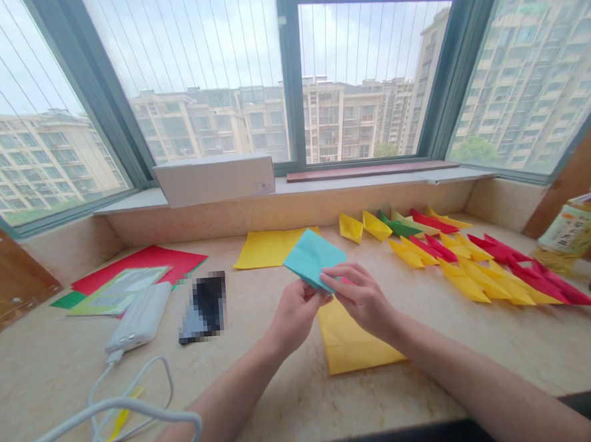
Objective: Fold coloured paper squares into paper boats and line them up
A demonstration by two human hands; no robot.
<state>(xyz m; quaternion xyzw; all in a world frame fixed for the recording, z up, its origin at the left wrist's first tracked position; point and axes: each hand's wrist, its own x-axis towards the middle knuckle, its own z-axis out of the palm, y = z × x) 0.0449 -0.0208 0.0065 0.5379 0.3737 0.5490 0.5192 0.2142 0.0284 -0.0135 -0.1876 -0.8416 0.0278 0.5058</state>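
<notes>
A folded square of light-blue paper [311, 255] is held up above the counter, one corner toward me. My left hand [298, 314] grips its lower corner from beneath, thumb and fingers closed on it. My right hand [361, 296] pinches the same paper near the lower right edge, fingertips lying on its top face. Under my hands a yellow sheet [360, 347] rests on the counter, partly covered by my right wrist. Another yellow sheet [264, 248] lies flat behind the blue paper.
Several folded paper boats [479, 280] in yellow, red and green stand at the right, beside an oil bottle [571, 231]. To the left are red paper [148, 263], a white power bank [140, 317] with a cable [136, 404], and a blurred-out dark object [205, 306]. A white box [217, 180] sits on the sill.
</notes>
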